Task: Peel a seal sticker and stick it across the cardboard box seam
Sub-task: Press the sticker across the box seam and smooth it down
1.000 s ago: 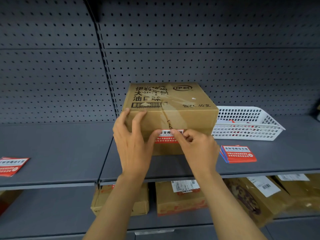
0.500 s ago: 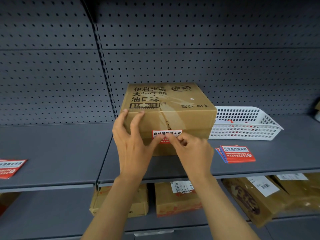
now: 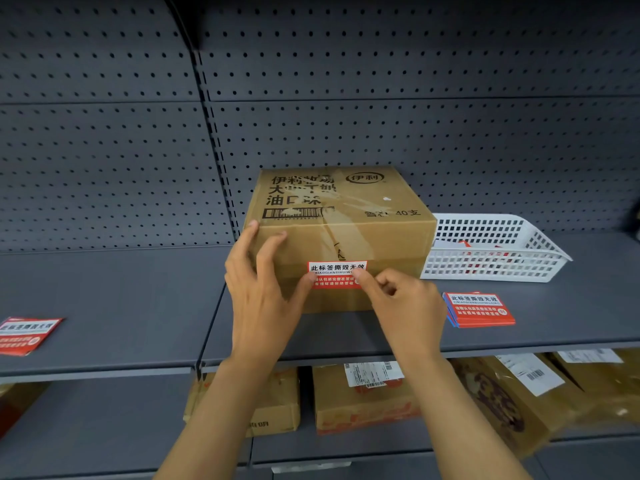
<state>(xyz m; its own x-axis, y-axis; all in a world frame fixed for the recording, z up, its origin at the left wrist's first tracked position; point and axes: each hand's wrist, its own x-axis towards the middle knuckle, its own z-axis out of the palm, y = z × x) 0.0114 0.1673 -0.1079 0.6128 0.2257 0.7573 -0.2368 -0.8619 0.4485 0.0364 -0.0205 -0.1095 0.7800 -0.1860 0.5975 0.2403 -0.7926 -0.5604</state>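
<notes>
A brown cardboard box (image 3: 381, 237) with black print stands on the grey shelf (image 3: 138, 306). A red and white seal sticker (image 3: 334, 273) lies flat on the box's front face, across a horizontal seam. My left hand (image 3: 263, 292) rests spread on the box's front left, its thumb touching the sticker's left edge. My right hand (image 3: 405, 306) has its fingers curled, and its index fingertip presses the sticker's right edge. Neither hand grips anything.
A stack of red seal sticker sheets (image 3: 479, 310) lies on the shelf right of the box. Behind it stands a white perforated basket (image 3: 491, 251). More red sheets (image 3: 26, 334) lie at far left. Several cardboard boxes (image 3: 363, 396) fill the lower shelf. Pegboard backs the shelf.
The sticker, earlier half covered by both thumbs, now shows nearly whole. My right fingertip has moved to its right edge and my left thumb to its left edge.
</notes>
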